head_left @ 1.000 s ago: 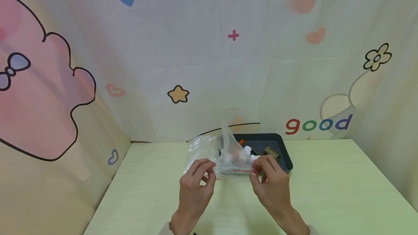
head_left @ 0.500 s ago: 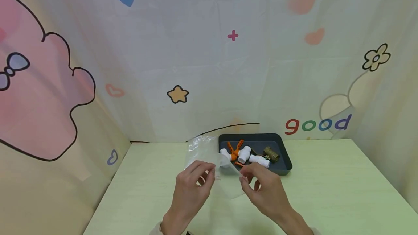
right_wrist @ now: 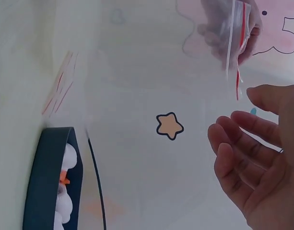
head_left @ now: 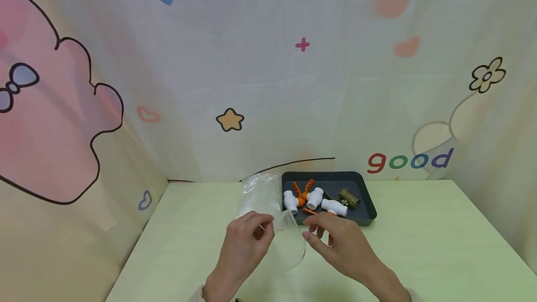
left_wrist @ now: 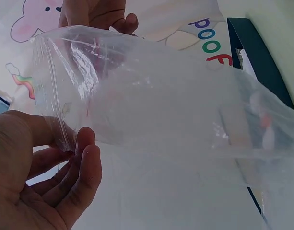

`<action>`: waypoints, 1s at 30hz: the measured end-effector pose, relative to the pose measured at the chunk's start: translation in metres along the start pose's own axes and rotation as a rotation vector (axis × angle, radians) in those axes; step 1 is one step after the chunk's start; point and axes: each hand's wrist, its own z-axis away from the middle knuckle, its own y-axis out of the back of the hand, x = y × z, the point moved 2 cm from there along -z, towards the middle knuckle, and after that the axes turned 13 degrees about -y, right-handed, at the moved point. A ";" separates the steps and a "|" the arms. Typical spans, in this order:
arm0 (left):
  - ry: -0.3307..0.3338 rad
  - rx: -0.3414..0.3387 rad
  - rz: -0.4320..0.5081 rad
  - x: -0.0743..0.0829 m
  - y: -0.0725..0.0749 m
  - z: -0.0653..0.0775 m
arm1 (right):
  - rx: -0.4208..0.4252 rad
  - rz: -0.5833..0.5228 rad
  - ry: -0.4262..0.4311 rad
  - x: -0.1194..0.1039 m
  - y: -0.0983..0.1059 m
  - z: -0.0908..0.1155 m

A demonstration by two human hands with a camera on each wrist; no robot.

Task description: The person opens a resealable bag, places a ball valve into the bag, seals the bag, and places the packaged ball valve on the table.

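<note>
A clear zip bag (head_left: 289, 246) with a red strip along its mouth hangs over the table's middle. My left hand (head_left: 245, 250) pinches it by the mouth edge between thumb and fingers, clearest in the left wrist view, where the bag (left_wrist: 161, 100) stretches away to the right. Close by the bag's right side is my right hand (head_left: 348, 250). Its thumb and fingers stand apart in the right wrist view, with nothing between them. Whether a fingertip brushes the film cannot be told. The bag seems to hold nothing.
Behind the hands, a dark tray (head_left: 369, 199) holds white plastic valves (head_left: 314, 198) with orange handles and a brass-coloured fitting (head_left: 349, 198). Left of it lie more clear zip bags (head_left: 258, 192). A printed curtain (head_left: 268, 59) hangs behind the table (head_left: 419, 246).
Earlier both hands held the bag's mouth stretched, with its body up before the tray. The bag now hangs lower from my left hand. My right hand has let go and shifted left.
</note>
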 end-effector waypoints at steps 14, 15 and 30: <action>0.026 -0.027 -0.009 -0.004 -0.002 0.001 | -0.071 0.381 0.062 0.025 0.016 -0.047; 0.025 -0.028 -0.008 -0.004 -0.002 0.001 | -0.086 0.398 0.058 0.027 0.013 -0.051; 0.076 -0.080 -0.023 -0.003 -0.009 0.004 | -0.382 0.451 -0.166 0.065 -0.044 -0.099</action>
